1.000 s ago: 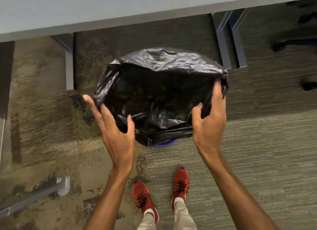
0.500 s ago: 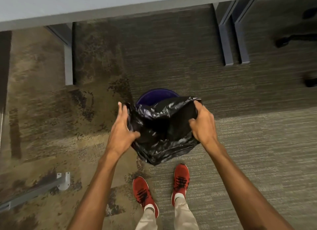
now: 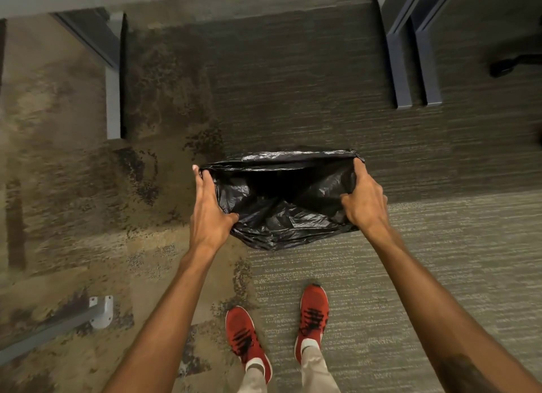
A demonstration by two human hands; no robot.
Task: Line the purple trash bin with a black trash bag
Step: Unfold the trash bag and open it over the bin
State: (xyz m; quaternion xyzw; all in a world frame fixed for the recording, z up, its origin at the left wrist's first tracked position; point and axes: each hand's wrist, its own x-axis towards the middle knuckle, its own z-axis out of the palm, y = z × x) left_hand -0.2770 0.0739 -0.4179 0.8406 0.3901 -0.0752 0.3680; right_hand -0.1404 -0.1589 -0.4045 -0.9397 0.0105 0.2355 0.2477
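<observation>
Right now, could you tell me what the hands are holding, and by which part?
Both hold the black trash bag by its open mouth: the left hand grips the left edge, the right hand the right edge.

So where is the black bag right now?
In the head view the black trash bag is mid-frame, stretched open between the left hand and right hand, above the carpet ahead of the red shoes.

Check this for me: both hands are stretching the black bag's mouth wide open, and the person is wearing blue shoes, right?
Not quite: the head view shows red shoes, not blue. The rest holds: the left hand and right hand stretch the black bag's mouth wide open.
</observation>
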